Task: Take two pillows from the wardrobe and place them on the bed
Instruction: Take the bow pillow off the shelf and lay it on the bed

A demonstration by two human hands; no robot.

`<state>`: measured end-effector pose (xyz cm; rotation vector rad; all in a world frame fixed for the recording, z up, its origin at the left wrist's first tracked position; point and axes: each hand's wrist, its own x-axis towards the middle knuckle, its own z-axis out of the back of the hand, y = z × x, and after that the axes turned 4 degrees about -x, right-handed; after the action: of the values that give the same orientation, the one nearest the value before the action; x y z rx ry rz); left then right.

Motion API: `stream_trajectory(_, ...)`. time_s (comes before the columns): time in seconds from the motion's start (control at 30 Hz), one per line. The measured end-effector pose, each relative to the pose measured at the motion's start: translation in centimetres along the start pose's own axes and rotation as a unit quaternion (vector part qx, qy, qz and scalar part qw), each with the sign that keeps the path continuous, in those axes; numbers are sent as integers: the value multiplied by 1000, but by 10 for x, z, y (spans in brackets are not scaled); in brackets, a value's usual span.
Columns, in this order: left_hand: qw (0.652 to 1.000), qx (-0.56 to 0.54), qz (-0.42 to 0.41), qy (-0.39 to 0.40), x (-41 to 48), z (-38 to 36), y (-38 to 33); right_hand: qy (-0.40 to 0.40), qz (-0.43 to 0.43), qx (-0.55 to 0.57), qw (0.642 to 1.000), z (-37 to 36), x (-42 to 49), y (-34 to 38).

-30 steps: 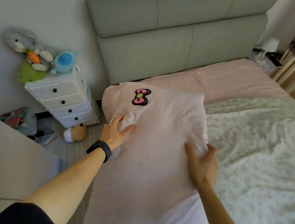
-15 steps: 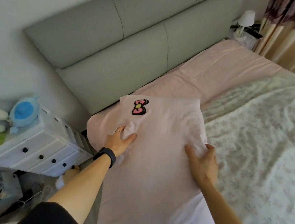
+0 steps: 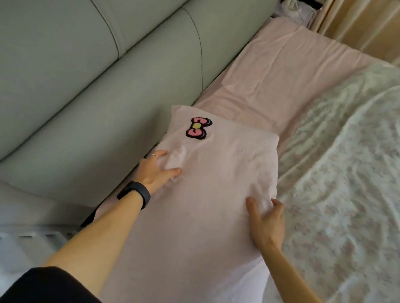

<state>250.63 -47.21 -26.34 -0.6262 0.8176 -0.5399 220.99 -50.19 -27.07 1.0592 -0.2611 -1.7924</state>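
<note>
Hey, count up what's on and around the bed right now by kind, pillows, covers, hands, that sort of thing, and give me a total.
Pillows: 1, the pink pillow with a bow patch
Hands on it: 2, left hand, right hand
Bed coverings: 2, pink sheet, floral blanket
Headboards: 1, grey headboard
Wristbands: 1, black wristband
Total: 7

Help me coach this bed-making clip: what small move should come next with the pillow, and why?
Probably ease the pink pillow down flat against the headboard. Both the left hand and right hand grip its sides, and its bow end already reaches the bare pink sheet at the head of the bed.
</note>
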Motion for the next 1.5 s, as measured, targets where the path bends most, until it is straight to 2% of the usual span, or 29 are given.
stream_trajectory(0.23, 999, 21, -35, 15, 103, 31, -22, -9, -11, 5, 1000, -54, 31, 50)
stream_trajectory(0.47, 996, 19, -86, 19, 166, 41, -40, -6, -7, 3, 1000, -86, 58, 80)
stream_trajectory(0.53, 996, 2, -94, 11, 178, 41, -40, 17, -14, -25, 999, -90, 68, 81)
stream_trajectory(0.6, 994, 28, -109, -13, 190, 41, -36, 76, -29, -90, 993, -93, 80, 78)
stream_trajectory(0.67, 992, 51, -114, -27, 198, 37, -26, 132, -34, -198, 971, -96, 90, 72)
stream_trajectory(0.77, 986, 106, -125, -11, 192, 16, 1, 135, 3, -312, 940, -106, 95, 68)
stream_trajectory(0.93, 955, 234, -182, -11, 155, -32, 68, 118, 169, -407, 890, -151, 92, 77)
stream_trajectory(1.0, 952, 256, -167, -9, 138, -45, 103, 128, 235, -441, 857, -172, 93, 72)
stream_trajectory(1.07, 955, 274, -109, -12, 122, -51, 146, 147, 273, -484, 818, -187, 95, 55)
stream_trajectory(1.2, 952, 306, -5, 20, 116, -52, 206, 205, 248, -533, 783, -202, 101, 10)
stream_trajectory(1.5, 950, 300, 39, 81, 125, -45, 189, 231, 189, -598, 744, -209, 99, 27)
